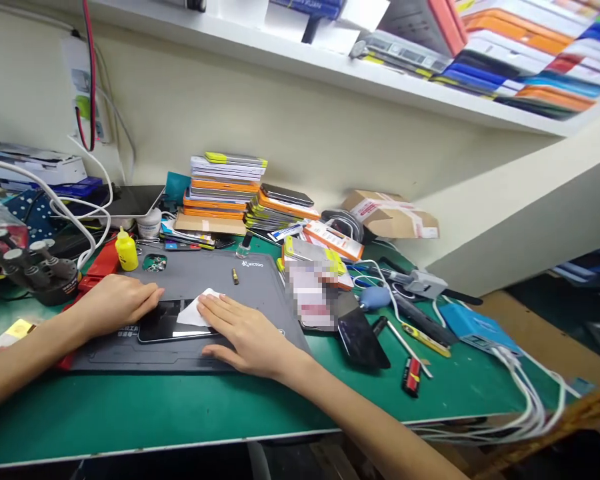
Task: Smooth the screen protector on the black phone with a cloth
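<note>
A smartphone (153, 326) with a dark glossy screen lies flat on a grey work mat (260, 287). At its left end my left hand (117, 303) is closed, its curled fingers and thumb at the phone's edge. My right hand (247, 333) presses a white wipe (193, 313) onto the screen, fingers together on top of it and thumb apart. Part of the wipe and the phone's right end are hidden beneath that hand. Beyond the phone, a small brass-coloured piece (235, 276) rests on the mat.
A yellow bottle (126, 250) and a screwdriver holder (55, 287) stand to the left. Stacked phone boxes (225, 190) line the back. Rightward lie another dark phone (363, 337), a blue air blower (375, 297), a red-black tool (411, 378) and a blue charger (475, 327) with white cables.
</note>
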{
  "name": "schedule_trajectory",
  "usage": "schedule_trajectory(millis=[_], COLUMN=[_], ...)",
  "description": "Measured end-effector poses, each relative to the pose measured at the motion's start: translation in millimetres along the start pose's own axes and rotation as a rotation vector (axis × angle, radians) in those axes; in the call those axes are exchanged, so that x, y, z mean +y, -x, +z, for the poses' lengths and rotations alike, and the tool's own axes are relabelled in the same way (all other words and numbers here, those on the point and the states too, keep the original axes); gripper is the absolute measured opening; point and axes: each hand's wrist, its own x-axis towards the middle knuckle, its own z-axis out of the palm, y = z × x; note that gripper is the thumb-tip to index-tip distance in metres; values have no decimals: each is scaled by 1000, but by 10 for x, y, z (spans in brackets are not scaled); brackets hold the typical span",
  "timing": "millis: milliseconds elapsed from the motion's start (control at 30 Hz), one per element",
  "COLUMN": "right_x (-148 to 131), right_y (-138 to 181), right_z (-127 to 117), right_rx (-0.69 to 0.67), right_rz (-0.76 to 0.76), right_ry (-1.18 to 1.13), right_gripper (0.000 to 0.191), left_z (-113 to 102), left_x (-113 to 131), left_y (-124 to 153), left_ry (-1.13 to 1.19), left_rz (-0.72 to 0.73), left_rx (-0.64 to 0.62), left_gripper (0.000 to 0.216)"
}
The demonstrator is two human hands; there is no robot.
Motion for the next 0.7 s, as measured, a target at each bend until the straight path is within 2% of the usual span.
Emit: schedule_trajectory(millis=[200,333,433,567,700], right_x=[-1,9,-2,-28,-31], right_y=[-10,-10,4,29,71], right_z=[46,53,53,71,120], right_rx=[99,138,156,175,192], right_rz=[36,31,23,34,25], right_ry=[-33,-45,-45,-38,-42], right_gripper=[59,50,49,49,50], left_z=[-179,-229,-260,-320,-320], left_x=[-19,39,135,378,859], left_y=[-221,-448,-559,-649,-571], left_ry=[-175,-235,-260,-269,-255], left_rz=[350,462,489,504,557], left_rx=[135,181,226,283,326], left_gripper=[51,50,48,44,41])
